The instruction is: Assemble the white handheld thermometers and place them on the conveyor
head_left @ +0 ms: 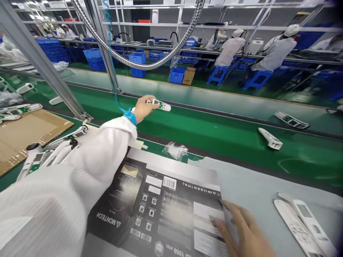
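This is a big workroom with long green belts (pixel 214 132) and blue bins (pixel 137 59) far back. People in white coats (pixel 230 48) sit on blue stools (pixel 218 75) at another line.

Close by is a grey counter (pixel 257 185). A dark printed sheet (pixel 160 207) lies flat on it.

The left hand (pixel 142 109) reaches out over the green belt. Its fingers are closed around one end of a white remote part (pixel 159 104). The part has a green board inside it. A blue strap (pixel 130 116) goes around the left wrist, and a curly blue cord (pixel 112 64) runs up from it.

The right hand (pixel 241 228) lies flat on the dark sheet with its fingers spread apart. It holds nothing.

White remote shells (pixel 300 223) lie on the counter just beside the right hand. Two more remote parts (pixel 270 138) lie on the belt, well apart from the left hand. A clear plastic wrap (pixel 175 150) sits at the edge of the belt. A brown cardboard sheet (pixel 24 132) lies at the left, with more white parts (pixel 40 157) near it.
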The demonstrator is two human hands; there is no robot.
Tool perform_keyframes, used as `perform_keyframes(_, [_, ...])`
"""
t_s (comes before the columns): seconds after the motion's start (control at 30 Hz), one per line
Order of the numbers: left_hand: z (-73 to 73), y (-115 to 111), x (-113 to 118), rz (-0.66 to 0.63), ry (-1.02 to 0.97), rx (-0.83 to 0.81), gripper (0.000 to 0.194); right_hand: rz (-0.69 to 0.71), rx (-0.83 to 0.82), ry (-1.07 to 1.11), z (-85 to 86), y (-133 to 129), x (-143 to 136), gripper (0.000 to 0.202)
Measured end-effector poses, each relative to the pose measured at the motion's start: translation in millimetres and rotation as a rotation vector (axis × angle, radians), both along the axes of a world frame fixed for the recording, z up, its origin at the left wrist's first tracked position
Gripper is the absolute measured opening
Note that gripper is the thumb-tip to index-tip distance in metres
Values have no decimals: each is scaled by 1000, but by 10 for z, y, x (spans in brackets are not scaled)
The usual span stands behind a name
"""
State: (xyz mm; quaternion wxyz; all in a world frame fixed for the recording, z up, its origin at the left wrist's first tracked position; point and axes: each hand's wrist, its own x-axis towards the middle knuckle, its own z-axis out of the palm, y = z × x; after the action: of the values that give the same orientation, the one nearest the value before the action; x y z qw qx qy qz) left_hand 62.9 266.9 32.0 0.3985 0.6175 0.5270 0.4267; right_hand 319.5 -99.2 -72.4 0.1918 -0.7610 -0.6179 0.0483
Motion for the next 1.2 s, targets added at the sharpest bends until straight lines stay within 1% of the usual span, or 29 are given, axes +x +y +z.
perform_keyframes(0.07, [234, -274, -158, -43, -160, 45, 50, 171, 74, 87, 204, 297, -167, 31])
perform_keyframes(0.1, [331, -434, -225, -74, -234, 48, 52, 253, 92, 139, 293, 488, -273, 27])
perform_keyframes(0.13, [402, -610, -281, -112, -300, 38, 48, 323, 93, 184, 367, 691, -384, 24])
perform_keyframes(0.17, [440, -800, -327, -154, -354, 14, 39, 384, 114, 218, 426, 890, -494, 24])
perform_keyframes(0.2, [441, -1002, -361, -195, -393, -22, 27, 418, 110, 242, 475, 1068, -599, 23])
perform_keyframes(0.23, [405, -1210, -386, -236, -414, -69, 19, 419, 113, 262, 519, 1212, -696, 22])
perform_keyframes(0.27, [337, -1420, -403, -270, -415, -130, 19, 410, 126, 283, 561, 1311, -784, 21])
perform_keyframes(0.33, [140, -1815, -418, -311, -359, -259, 26, 372, 174, 333, 649, 1374, -929, 19])
perform_keyframes(0.37, [32, -1987, -421, -320, -297, -313, 35, 367, 209, 356, 695, 1349, -984, 18])
perform_keyframes(0.4, [-67, -2136, -422, -329, -221, -328, 42, 382, 240, 369, 739, 1300, -1029, 17])
perform_keyframes(0.43, [-150, -2258, -426, -341, -137, -323, 49, 412, 259, 368, 778, 1241, -1064, 16])
perform_keyframes(0.5, [-250, -2425, -441, -379, 30, -244, 53, 497, 272, 325, 834, 1131, -1118, 12])
perform_keyframes(0.57, [-266, -2506, -465, -421, 169, -137, 54, 556, 291, 247, 862, 1065, -1161, 6])
perform_keyframes(0.63, [-232, -2536, -490, -441, 282, -48, 55, 556, 350, 148, 870, 1043, -1198, 3])
perform_keyframes(0.7, [-195, -2540, -509, -435, 378, -5, 55, 549, 417, 39, 865, 1034, -1232, 5])
perform_keyframes(0.77, [-196, -2523, -521, -433, 396, -13, 51, 566, 458, -73, 847, 1008, -1264, 10])
perform_keyframes(0.8, [-216, -2503, -525, -439, 357, -37, 49, 586, 469, -120, 833, 990, -1278, 14])
perform_keyframes(0.87, [-286, -2433, -538, -432, 191, -141, 41, 663, 455, -161, 795, 969, -1290, 21])
perform_keyframes(0.9, [-326, -2386, -549, -384, 95, -218, 35, 713, 418, -144, 773, 982, -1284, 23])
perform_keyframes(0.93, [-363, -2339, -563, -297, 8, -293, 28, 741, 371, -103, 749, 1021, -1271, 24])
perform_keyframes(0.97, [-390, -2296, -580, -195, -67, -356, 24, 731, 318, -52, 724, 1090, -1252, 23])
perform_keyframes(1.0, [-404, -2266, -597, -99, -128, -399, 22, 668, 256, -6, 699, 1187, -1233, 21])
perform_keyframes(1.03, [-405, -2254, -613, -31, -177, -423, 23, 561, 192, 25, 675, 1306, -1214, 19])
perform_keyframes(1.07, [-395, -2261, -626, 2, -218, -431, 26, 438, 133, 34, 651, 1436, -1199, 17])
perform_keyframes(1.1, [-379, -2285, -638, 4, -254, -437, 30, 300, 62, 24, 628, 1567, -1187, 16])
perform_keyframes(1.13, [-363, -2321, -654, -12, -282, -450, 34, 236, 15, -1, 605, 1687, -1174, 15])
perform_keyframes(1.2, [-361, -2395, -704, -32, -298, -500, 43, 180, -38, -55, 556, 1871, -1135, 16])
